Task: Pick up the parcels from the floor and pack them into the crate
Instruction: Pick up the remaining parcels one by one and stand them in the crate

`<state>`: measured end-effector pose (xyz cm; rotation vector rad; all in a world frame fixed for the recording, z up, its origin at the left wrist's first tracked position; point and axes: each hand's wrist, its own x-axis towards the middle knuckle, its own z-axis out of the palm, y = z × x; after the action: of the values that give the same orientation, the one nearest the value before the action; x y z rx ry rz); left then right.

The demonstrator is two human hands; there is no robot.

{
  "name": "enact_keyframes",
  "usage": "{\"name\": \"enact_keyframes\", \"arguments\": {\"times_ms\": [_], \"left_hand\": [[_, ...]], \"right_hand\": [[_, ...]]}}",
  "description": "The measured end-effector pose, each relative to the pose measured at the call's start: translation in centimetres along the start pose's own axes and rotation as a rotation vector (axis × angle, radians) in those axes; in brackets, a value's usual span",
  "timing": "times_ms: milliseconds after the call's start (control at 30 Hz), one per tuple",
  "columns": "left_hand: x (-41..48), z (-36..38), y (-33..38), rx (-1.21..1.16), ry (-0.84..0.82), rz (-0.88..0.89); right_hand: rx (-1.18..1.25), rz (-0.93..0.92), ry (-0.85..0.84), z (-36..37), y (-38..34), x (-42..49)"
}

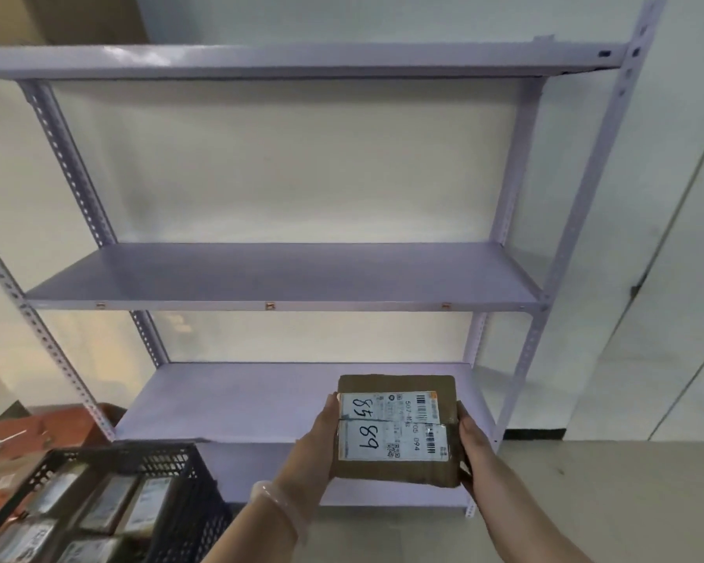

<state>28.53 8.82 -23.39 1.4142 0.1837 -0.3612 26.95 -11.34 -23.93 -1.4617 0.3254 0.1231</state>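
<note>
Parcels show in two places. One brown cardboard parcel (397, 430) is held up in the air in front of the lavender metal shelf rack (281, 278), level with its lower boards. At least five more lie packed label-up inside the single black mesh crate (196, 493) at the lower left.

The held parcel carries two white labels with handwritten numbers. It sits between both hands. The left hand (314, 444) grips its left edge, thumb on top by the upper label. The right hand (474, 444) clasps the right edge, fingers wrapped under. A clear bangle (277, 501) rings the left wrist.

The rack shows four boards. The crate stands well left of the held parcel, below it. Orange packages (37, 428) lie behind the crate.
</note>
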Motion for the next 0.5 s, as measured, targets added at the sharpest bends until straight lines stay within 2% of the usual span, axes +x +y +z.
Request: {"name": "enact_keyframes", "arguments": {"times_ms": [167,267,400,500], "left_hand": [[-3.0,-6.3,-1.2,-0.023,-0.017,0.029],[-6.0,-10.5,-2.8,-0.02,0.0,0.043],[-11.8,-15.7,-6.0,-0.018,0.063,-0.045],[-16.2,-19.2,-7.5,-0.063,0.101,-0.097]], "right_hand": [[-0.01,0.061,0.074,6.9,0.4,-2.5],[-0.084,0.031,0.024,10.8,2.0,-6.2],[-0.133,0.005,-0.111,14.8,6.0,-12.1],[-0.095,0.11,-0.059,18.4,7.4,-16.6]]}}
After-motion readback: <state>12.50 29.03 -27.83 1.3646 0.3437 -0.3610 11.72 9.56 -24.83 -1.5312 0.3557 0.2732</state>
